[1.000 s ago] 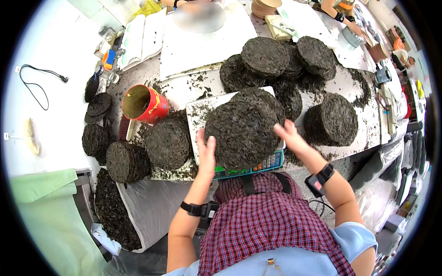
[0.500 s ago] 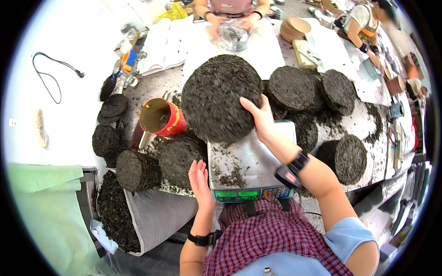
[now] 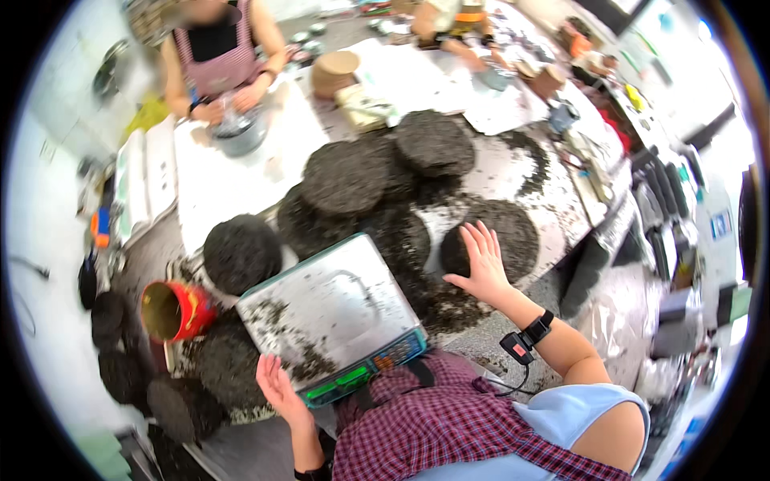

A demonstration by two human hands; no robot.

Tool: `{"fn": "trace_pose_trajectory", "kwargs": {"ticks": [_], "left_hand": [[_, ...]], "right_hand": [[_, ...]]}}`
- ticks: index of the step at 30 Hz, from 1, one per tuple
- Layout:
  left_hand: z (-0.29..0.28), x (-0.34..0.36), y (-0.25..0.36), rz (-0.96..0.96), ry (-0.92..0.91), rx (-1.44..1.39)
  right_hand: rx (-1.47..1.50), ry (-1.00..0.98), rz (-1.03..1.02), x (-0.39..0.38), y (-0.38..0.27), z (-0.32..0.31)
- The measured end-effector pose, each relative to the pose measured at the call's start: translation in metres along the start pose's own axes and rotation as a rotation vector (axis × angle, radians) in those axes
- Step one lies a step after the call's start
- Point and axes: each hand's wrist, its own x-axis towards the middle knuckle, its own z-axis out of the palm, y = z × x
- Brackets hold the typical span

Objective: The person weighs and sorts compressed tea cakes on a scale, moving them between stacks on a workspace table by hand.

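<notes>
My right hand (image 3: 486, 271) is open, fingers spread over a thick, dark round cake of dried leafy matter (image 3: 520, 234), perhaps dried seaweed. Whether the fingertips touch it I cannot tell. My left hand (image 3: 282, 391) is also open and holds nothing, near the lower left corner of a digital scale (image 3: 365, 301). The scale has a flat metal pan with dark crumbs on it and a lit green display along its near edge. Beyond the scale's far left corner sits another dark cake (image 3: 242, 255).
A red can (image 3: 196, 311) stands left of the scale, with more dark cakes (image 3: 184, 409) around it. Stacked cakes (image 3: 345, 178) lie beyond the scale. Across the table, a person's hands hold a clear bag over a grey bowl (image 3: 243, 138); another person works further right.
My right hand has let go of the big dark cake it held over the scale and moved right to another cake. The view has swung right. My left hand stays open.
</notes>
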Motion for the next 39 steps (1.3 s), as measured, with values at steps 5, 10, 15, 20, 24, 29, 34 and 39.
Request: {"fn": "trace_pose_trajectory", "kwargs": {"ticks": [5,10,15,20,24,29,34,39], "left_hand": [[0.043,-0.005,0.011,0.018,-0.296,0.022],[0.076,-0.015,0.024,0.013,-0.631,0.015],[0.118,-0.032,0.052,0.019,-0.883,-0.082],[0.111,-0.040,0.087,-0.006,-0.590,-0.147],[0.058,-0.021,0.056,-0.011,-0.299,-0.052],[0.037,-0.028,0.079,0.001,-0.225,-0.235],[0.038,-0.019,0.075,0.157,-0.308,0.000],[0.030,0.003,0.078,0.088,-0.278,-0.061]], "right_hand": [[-0.135,-0.028,0.114,-0.064,0.070,0.017],[0.053,0.417,0.125,-0.074,0.076,-0.035],[0.910,0.500,0.091,-0.070,-0.021,-0.074],[1.418,-0.304,-0.207,-0.051,-0.125,-0.041],[1.173,-0.001,-0.054,-0.032,-0.155,-0.022],[0.801,0.449,-0.277,0.007,-0.134,-0.021],[0.701,-0.030,-0.624,-0.022,-0.198,-0.035],[0.977,0.199,-0.220,0.007,-0.152,-0.025]]}}
